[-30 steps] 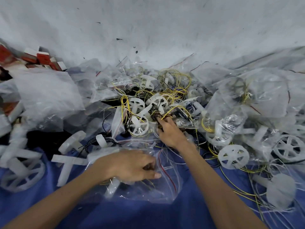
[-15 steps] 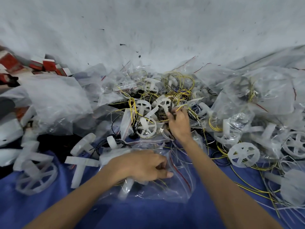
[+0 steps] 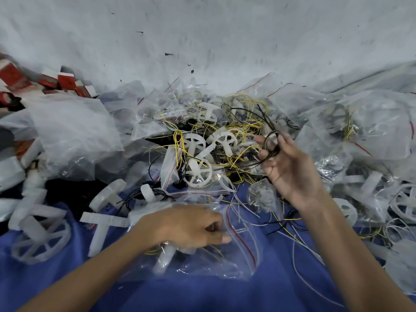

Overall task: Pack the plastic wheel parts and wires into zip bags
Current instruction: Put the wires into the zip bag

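- Grey-white wall (image 3: 202, 30), scuffed and flecked with dark marks, fills the whole upper half behind the work.
- Blue cloth (image 3: 270, 289) covers the surface below it — bare along its near edge, buried under parts toward its far edge.
- Clear filled bags (image 3: 371, 122) are heaped over the cloth's far right corner, with wheels and yellow wire showing dimly through the plastic. A crumpled white bag (image 3: 74, 131) lies at the far left.
- Tangle of yellow and black wires (image 3: 236, 131) sits at the middle of the far edge with white wheel parts caught in it. One spoked wheel (image 3: 198, 174) lies at the side nearest the person.
- Zip bag (image 3: 225, 262) lies flat near the middle of the cloth's near edge, with a red wire (image 3: 240, 239), thin white wires and a white plastic shaft inside.
- Left hand (image 3: 186, 226) rests on top of this zip bag, fingers curled and gripping the plastic, thumb pointing right.
- Right hand (image 3: 290, 167) is raised above the heap, right of centre, palm toward the camera. Its thumb and fingers are closed round a bunch of black wires (image 3: 270, 140) whose ends trail down into the tangle.
- Another wheel part (image 3: 40, 239) and a T-shaped white piece (image 3: 101, 224) lie loose by the cloth's left edge.
- Red-and-white boxes (image 3: 65, 81) are piled against the wall at the far left corner.
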`<action>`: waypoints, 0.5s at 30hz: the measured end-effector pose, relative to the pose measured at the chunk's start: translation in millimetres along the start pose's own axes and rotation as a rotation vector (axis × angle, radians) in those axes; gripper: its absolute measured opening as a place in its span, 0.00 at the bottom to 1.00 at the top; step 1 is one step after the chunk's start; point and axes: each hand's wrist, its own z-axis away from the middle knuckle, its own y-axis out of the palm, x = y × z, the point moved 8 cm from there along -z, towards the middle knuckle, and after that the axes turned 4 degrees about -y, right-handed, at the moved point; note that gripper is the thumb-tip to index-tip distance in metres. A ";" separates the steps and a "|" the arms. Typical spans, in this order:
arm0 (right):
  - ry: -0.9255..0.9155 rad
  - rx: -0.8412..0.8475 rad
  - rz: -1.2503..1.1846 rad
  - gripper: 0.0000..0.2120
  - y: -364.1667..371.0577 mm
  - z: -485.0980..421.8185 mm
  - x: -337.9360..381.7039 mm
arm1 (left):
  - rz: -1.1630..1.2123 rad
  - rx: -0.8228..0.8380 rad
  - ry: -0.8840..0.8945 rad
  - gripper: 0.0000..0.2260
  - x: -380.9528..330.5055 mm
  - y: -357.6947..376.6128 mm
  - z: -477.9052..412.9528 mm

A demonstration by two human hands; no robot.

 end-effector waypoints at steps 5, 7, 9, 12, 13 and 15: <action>-0.047 0.133 0.392 0.19 5.8 13.9 11.9 | 0.285 0.087 0.045 0.05 -1.9 -12.0 4.5; -0.011 0.188 0.638 0.16 4.6 19.9 8.4 | 0.469 0.028 0.044 0.06 5.1 -34.2 13.2; 0.059 0.208 0.789 0.12 0.3 22.3 4.6 | 0.612 -0.096 0.044 0.06 15.1 -61.7 25.0; 0.101 0.144 0.918 0.07 -5.8 15.6 6.2 | 0.710 -0.282 0.090 0.06 25.5 -94.4 38.8; 0.097 0.120 0.983 0.08 -8.7 12.0 7.7 | 0.715 -0.325 0.092 0.07 28.6 -99.9 41.7; 0.108 0.101 1.155 0.11 -15.0 6.9 8.8 | 0.682 -0.361 0.096 0.08 31.7 -104.2 43.8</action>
